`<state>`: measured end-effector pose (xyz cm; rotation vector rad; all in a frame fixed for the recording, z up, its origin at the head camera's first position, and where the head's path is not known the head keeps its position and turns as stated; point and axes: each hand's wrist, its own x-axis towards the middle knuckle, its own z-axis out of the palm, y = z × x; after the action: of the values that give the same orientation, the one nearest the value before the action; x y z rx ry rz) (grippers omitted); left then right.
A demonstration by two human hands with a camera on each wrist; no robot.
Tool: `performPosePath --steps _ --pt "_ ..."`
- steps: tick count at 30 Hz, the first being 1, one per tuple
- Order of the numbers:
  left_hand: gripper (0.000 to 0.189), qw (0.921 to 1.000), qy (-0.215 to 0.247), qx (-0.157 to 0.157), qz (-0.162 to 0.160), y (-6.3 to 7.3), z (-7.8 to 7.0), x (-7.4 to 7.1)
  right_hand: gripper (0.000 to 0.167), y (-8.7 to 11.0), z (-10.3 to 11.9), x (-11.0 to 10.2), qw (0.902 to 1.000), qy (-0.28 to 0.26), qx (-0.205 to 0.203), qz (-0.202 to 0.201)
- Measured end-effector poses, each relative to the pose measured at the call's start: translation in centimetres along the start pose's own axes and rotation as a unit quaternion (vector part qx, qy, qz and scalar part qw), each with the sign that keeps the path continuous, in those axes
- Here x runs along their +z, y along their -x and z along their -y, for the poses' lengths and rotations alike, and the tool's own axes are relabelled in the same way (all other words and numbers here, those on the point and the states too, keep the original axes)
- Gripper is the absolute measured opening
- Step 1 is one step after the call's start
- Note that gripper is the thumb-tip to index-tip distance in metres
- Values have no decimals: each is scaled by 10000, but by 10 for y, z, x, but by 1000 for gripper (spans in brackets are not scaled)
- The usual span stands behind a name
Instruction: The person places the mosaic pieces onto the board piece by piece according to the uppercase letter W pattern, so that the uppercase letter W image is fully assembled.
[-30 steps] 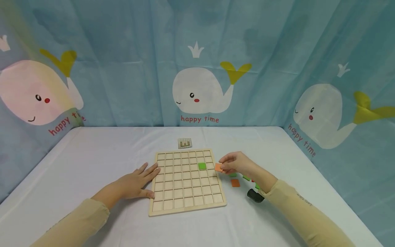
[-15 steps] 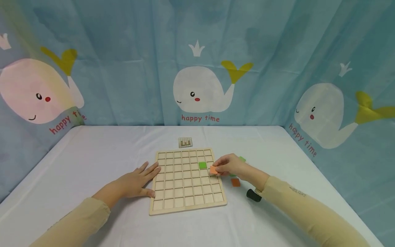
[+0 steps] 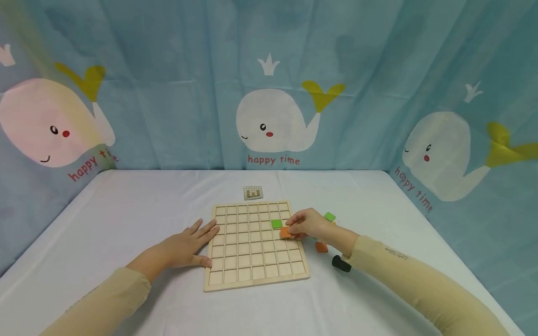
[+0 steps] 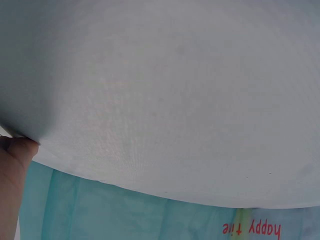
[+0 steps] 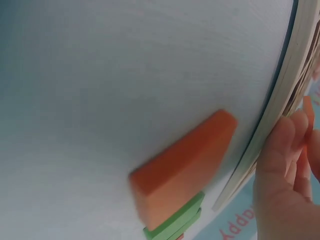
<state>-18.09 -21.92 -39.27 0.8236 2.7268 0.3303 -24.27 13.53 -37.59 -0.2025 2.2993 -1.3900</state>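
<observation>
A square wooden grid board lies on the white table, with a green tile in one cell at its upper right. My left hand rests flat with spread fingers at the board's left edge. Between thumb and fingers my right hand pinches an orange tile, close over the cells just below and right of the green one. In the right wrist view that orange tile shows edge-on beside the board's rim. The left wrist view catches only part of the left hand.
Loose tiles lie right of the board, among them a darker orange one and a green one; the right arm hides some. A black object sits beside the right sleeve. Behind the board is a small patterned grid card. A whale-print curtain encloses the table.
My right hand has carried the orange tile leftward from the board's right edge to over its cells. The left hand has stayed in place.
</observation>
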Motion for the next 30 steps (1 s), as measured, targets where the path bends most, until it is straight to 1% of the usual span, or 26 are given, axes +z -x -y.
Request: performPosePath --steps 4,8,13,18,25,30 --pt "98 10000 -36 8 -4 0 0 0 13 -1 4 3 10000 94 16 -26" --pt "98 10000 -23 3 7 0 0 -1 14 -3 7 7 9999 67 71 -62" --pt "97 10000 -40 11 -1 -1 1 0 14 -7 7 10 9996 60 251 -147" --pt "97 10000 -48 6 -2 -2 1 0 14 -9 8 12 9992 207 271 -187" --pt "97 10000 -31 7 -15 -1 1 -1 7 -9 11 13 9983 451 342 -166" --pt "97 10000 -29 6 -15 0 1 0 6 -10 12 14 9980 516 347 -85"
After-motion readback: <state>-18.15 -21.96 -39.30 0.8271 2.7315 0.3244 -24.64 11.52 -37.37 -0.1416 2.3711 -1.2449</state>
